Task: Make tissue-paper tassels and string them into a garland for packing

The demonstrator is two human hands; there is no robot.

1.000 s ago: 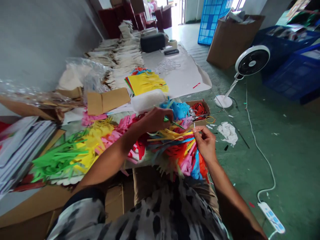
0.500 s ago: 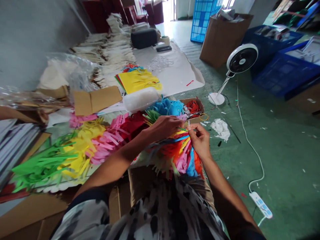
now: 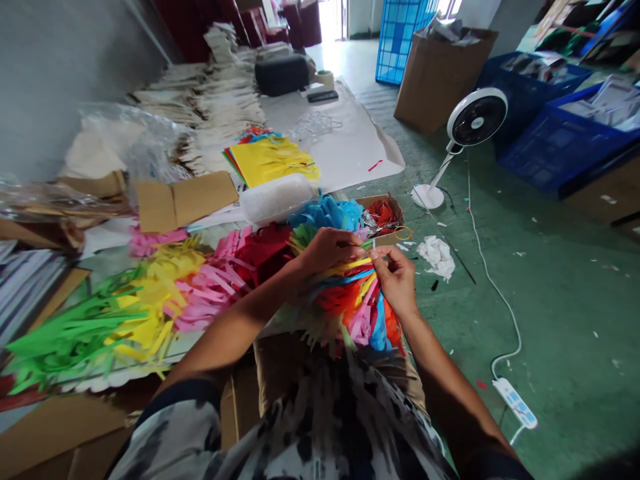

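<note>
A tassel bundle of many-coloured strips (image 3: 345, 300), in red, orange, yellow, pink and blue, fans out over my lap. My left hand (image 3: 331, 252) is closed at the gathered top of the bundle, its fingertips pinching near a short green strip end. My right hand (image 3: 397, 277) pinches the same gathered end from the right, thumb and forefinger together, with a small white strip (image 3: 374, 245) showing at their tips. The fingertips of both hands nearly meet. Exactly which strip each hand grips is partly hidden by the fingers.
Fringed piles in green (image 3: 75, 347), yellow (image 3: 160, 293), pink (image 3: 210, 283) and blue (image 3: 327, 213) lie to the left and ahead. A box with red cord (image 3: 384, 212) stands just beyond my hands. On the right floor are a white fan (image 3: 477, 120) and a power strip (image 3: 515, 402).
My view has turned slightly, so the surroundings sit a little farther left. Both hands stay at the top of the tassel bundle, with only small finger movements.
</note>
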